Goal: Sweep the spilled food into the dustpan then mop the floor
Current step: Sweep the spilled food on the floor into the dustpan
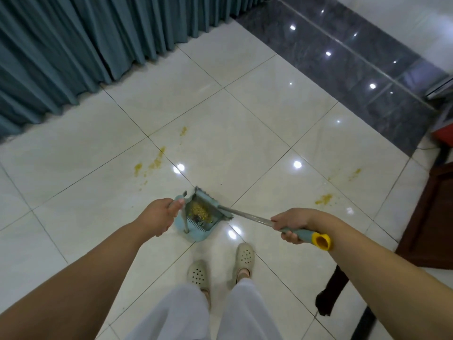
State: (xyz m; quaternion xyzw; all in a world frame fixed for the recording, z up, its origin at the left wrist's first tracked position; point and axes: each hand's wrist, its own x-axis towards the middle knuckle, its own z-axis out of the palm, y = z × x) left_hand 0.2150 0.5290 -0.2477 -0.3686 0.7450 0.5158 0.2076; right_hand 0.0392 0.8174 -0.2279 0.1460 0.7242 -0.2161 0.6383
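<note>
A light blue dustpan point(196, 231) stands on the white tiled floor just ahead of my feet, with a heap of yellowish food crumbs point(199, 209) inside it. My left hand point(160, 215) grips the top of the dustpan's upright handle. My right hand point(291, 225) grips the broom handle point(247, 215) near its teal and yellow end. The broom head point(215, 204) lies across the dustpan's mouth. Yellow food smears remain on the floor at the left point(157, 163), farther back point(183, 130) and at the right point(323, 199).
Teal curtains point(73, 45) hang along the far left. A dark glossy tile band point(343, 57) runs along the back right. Dark wooden furniture point(431, 217) stands at the right edge, with a black object point(331, 290) on the floor beside it. My feet in pale clogs point(220, 263) stand below the dustpan.
</note>
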